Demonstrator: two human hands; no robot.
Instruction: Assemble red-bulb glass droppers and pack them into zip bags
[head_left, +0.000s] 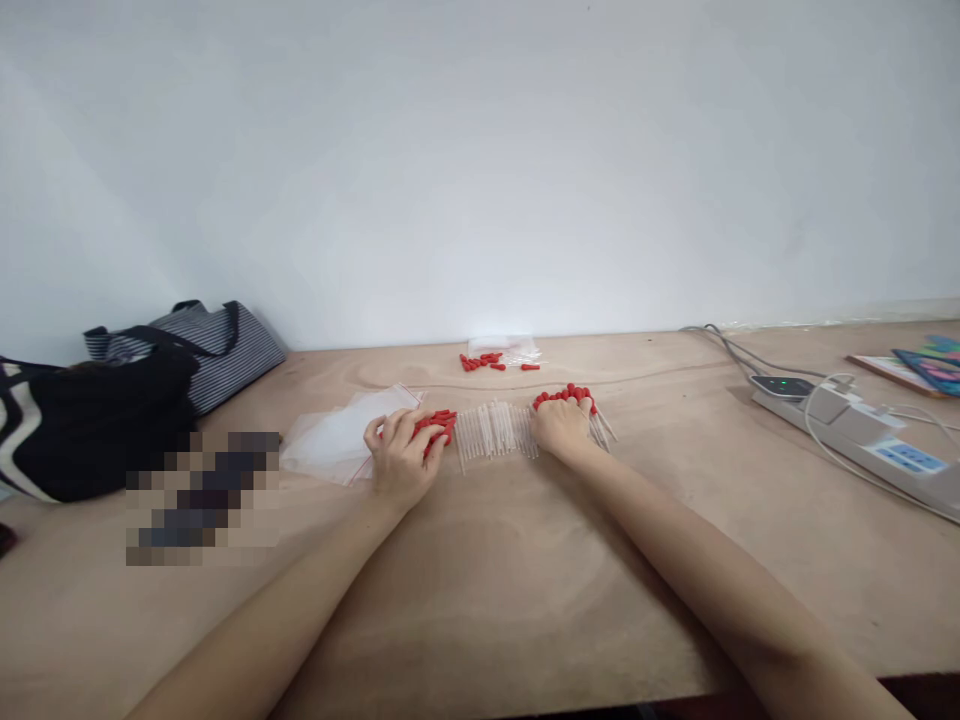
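Observation:
My left hand (406,455) rests over a heap of small red caps (442,425), its fingers bent and spread apart across them. To its right lies a row of thin white sticks (491,432), side by side on the table. At the other end of the row, my right hand (561,425) is closed low among white sticks with red tips (574,393). Their red ends show beyond its knuckles and some shafts stick out on its right. Its fingertips are hidden, so the exact grip is not visible.
Clear zip bags (330,440) lie left of my left hand. More red caps (480,362) lie near the wall by another plastic bag (506,348). A power strip (885,440) with cables is at right; black (105,420) and striped bags (240,350) stand left. A blurred patch covers something dark.

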